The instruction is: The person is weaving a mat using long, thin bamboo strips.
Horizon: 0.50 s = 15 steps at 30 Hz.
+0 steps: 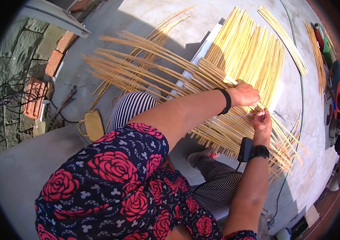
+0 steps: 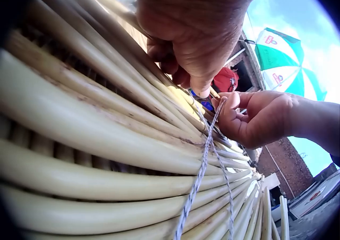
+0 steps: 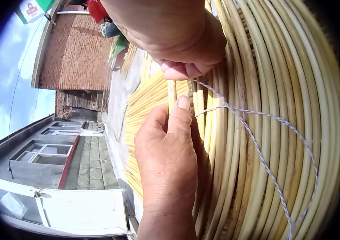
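Observation:
My left hand [image 1: 245, 95], banded at the wrist, grips a yellow stalk [image 3: 171, 91] between thumb and fingers. Close in front of it, my right hand [image 1: 263, 122] pinches a thin white-and-purple string [image 2: 197, 184] with thumb and curled forefinger. The string runs in two strands from the fingers and loops over the stalks in the right wrist view. Under both hands lies a layer of long peeled stalks [image 1: 214, 134], several with feathery tops fanning out to the left. The right hand's curled fingers hide the point where string and stalk come together.
A mat of pale stalks [image 1: 246, 48] lies beyond the hands on a white board [image 1: 208, 46]. More stalks [image 1: 284, 38] rest on the concrete beside a hose [image 1: 303, 100]. A yellow bag [image 1: 93, 125] sits by the stone wall [image 1: 18, 48] at left.

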Available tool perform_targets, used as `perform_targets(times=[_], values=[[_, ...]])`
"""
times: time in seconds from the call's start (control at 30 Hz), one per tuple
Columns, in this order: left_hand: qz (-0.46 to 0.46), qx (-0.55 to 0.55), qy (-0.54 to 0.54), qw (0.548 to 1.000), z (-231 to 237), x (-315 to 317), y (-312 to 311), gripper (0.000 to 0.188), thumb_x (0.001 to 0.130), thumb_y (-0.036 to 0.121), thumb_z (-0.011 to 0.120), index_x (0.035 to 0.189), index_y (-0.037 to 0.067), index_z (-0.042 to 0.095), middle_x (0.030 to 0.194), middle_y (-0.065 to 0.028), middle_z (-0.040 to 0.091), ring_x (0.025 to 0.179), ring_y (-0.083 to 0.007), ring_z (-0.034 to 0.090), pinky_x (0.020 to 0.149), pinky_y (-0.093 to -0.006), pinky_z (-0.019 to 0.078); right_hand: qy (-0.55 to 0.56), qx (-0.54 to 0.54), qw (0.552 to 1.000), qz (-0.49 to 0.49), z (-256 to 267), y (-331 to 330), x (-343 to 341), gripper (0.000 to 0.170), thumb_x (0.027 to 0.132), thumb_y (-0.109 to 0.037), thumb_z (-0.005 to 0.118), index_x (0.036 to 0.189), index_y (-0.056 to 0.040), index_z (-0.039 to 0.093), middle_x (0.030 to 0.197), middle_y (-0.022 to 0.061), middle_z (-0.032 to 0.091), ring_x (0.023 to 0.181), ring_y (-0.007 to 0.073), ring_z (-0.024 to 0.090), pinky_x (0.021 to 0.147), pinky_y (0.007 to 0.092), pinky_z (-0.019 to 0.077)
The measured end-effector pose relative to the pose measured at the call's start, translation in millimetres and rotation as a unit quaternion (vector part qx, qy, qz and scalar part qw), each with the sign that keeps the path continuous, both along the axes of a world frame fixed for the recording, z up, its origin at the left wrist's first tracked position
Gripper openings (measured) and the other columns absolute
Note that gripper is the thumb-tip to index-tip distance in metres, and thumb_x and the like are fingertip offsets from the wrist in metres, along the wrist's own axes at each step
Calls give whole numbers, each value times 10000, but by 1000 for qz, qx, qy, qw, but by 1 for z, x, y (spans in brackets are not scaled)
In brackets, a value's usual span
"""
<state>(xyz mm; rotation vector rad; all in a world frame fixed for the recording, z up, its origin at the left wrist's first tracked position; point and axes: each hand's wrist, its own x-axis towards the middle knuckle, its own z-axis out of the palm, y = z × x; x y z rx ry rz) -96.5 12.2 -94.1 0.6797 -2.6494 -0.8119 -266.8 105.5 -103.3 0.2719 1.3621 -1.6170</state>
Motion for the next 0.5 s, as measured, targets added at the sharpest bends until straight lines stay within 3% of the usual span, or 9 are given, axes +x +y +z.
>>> perform_targets(times=[0.3, 0.5], values=[[15, -49, 22, 998, -3, 0, 4, 178, 811, 260, 582, 872, 98, 618, 919, -55, 597, 923, -263, 570, 796, -399, 459, -8, -22, 1000, 0, -10, 1, -7, 82, 881, -77, 565, 845, -4, 574, 667, 27, 561, 547, 113, 533, 499, 202, 495], [14, -99, 31, 994, -8, 4, -3, 215, 804, 301, 589, 870, 98, 616, 890, -55, 605, 927, -249, 563, 830, -394, 418, -11, 26, 998, -57, -8, -5, 0, 67, 863, -62, 588, 857, 3, 577, 671, 34, 565, 531, 110, 532, 478, 192, 502]])
